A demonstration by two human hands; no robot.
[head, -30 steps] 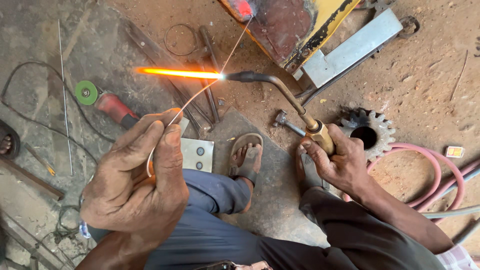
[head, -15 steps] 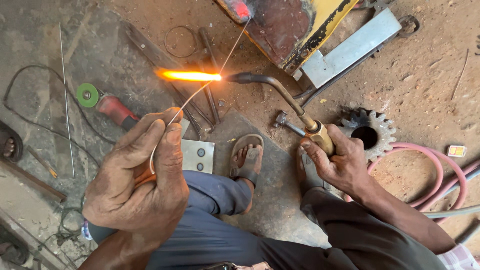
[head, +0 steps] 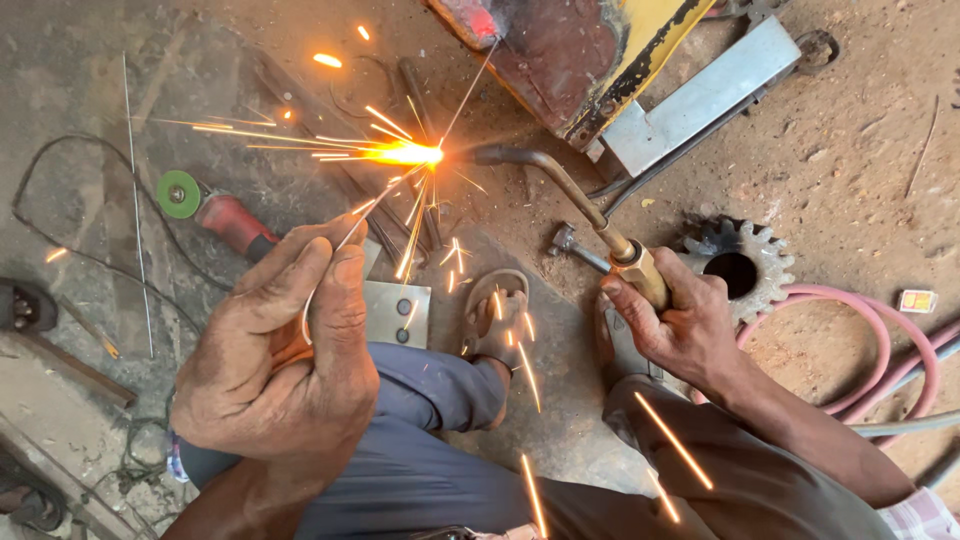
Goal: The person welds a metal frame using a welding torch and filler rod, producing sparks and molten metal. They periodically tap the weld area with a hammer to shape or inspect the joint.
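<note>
- Both hands are busy: the left hand [head: 275, 350] pinches a thin filler rod [head: 400, 180] between thumb and curled fingers, and the right hand [head: 680, 320] is wrapped tight round the brass handle of a gas torch [head: 560, 190].
- Rod and torch tip meet at a bright flame [head: 405, 153] above the dirt floor, just below a rusty red and yellow metal part [head: 580, 50]; sparks spray left and down from that spot.
- Under the left hand lies a small steel plate [head: 400, 312] with holes, and a sandalled foot [head: 495, 325] rests beside it.
- An angle grinder [head: 210, 210] with a green disc lies to the left, near a black cable.
- A toothed sprocket [head: 740, 265] sits just behind the right hand, with pink hoses [head: 880, 330] curving beyond it.
</note>
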